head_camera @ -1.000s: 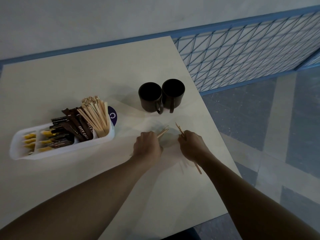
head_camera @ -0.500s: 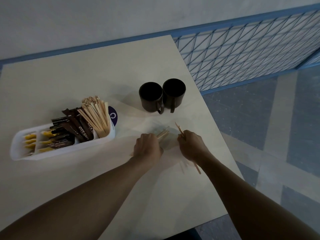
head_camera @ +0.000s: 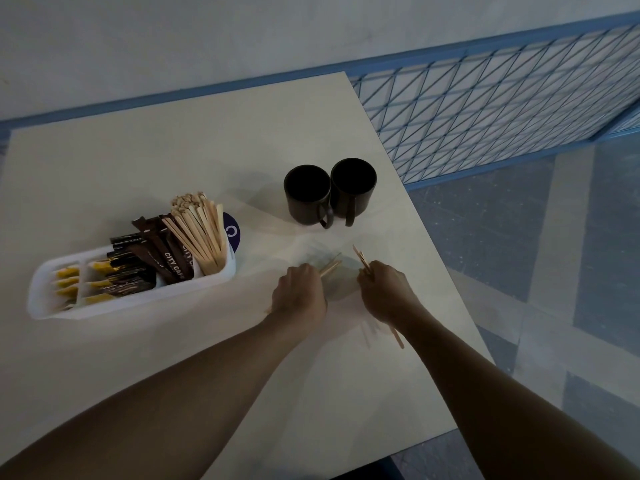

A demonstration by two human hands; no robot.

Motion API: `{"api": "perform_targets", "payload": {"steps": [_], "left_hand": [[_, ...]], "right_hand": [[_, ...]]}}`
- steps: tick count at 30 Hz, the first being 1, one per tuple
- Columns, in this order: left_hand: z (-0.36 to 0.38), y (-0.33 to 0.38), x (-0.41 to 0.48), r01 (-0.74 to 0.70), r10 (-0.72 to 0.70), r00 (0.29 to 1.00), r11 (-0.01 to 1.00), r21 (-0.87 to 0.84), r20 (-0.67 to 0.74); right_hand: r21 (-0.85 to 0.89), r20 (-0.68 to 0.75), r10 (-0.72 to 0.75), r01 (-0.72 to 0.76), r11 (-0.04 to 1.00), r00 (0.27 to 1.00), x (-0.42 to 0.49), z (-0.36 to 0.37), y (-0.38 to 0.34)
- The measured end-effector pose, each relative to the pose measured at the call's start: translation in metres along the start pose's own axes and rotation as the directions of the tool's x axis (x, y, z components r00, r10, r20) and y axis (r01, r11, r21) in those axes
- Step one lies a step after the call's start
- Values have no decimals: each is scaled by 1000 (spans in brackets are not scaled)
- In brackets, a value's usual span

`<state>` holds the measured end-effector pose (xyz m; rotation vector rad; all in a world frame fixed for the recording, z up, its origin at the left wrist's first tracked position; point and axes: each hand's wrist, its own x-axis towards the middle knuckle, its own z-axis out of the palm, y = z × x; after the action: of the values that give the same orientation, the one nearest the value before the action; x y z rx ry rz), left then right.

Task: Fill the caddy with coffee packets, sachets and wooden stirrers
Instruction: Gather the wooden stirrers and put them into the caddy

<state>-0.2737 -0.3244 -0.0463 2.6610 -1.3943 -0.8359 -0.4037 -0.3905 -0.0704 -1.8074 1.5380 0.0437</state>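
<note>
A white caddy (head_camera: 52,306) lies on the table at the left. Its right end holds a bundle of wooden stirrers (head_camera: 202,230), the middle holds brown coffee packets (head_camera: 162,252), and the left holds yellow sachets (head_camera: 67,282). To the caddy's right, my left hand (head_camera: 299,294) is closed around a few stirrers (head_camera: 329,267) whose tips poke out toward the right. My right hand (head_camera: 386,294) is closed on other stirrers (head_camera: 360,257), their ends showing above and below the fist. A clear plastic wrapper (head_camera: 341,271) lies between the hands.
Two black mugs (head_camera: 329,192) stand side by side behind my hands. A purple round sticker (head_camera: 232,232) shows behind the caddy. The table's right edge (head_camera: 460,303) runs close to my right hand, with a blue mesh fence (head_camera: 485,109) and tiled floor beyond.
Both hands stay almost in place, shifting only slightly while they grip the stirrers. The caddy and mugs have not moved.
</note>
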Motion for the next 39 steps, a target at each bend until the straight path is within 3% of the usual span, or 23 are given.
{"api": "perform_targets", "payload": {"steps": [6, 13, 26, 39], "left_hand": [[-2, -4, -2, -10, 11, 999, 999, 31, -32], [-3, -13, -1, -3, 3, 1000, 1000, -7, 31], [1, -22, -3, -31, 32, 999, 999, 41, -25], [-8, -57, -8, 93, -109, 993, 951, -295, -37]], "right_hand": [[23, 6, 12, -12, 1000, 1000, -5, 4, -3], [33, 0, 13, -13, 999, 1000, -9, 7, -4], [38, -9, 37, -37, 999, 999, -17, 14, -12], [63, 7, 31, -31, 998, 1000, -19, 39, -43]]}}
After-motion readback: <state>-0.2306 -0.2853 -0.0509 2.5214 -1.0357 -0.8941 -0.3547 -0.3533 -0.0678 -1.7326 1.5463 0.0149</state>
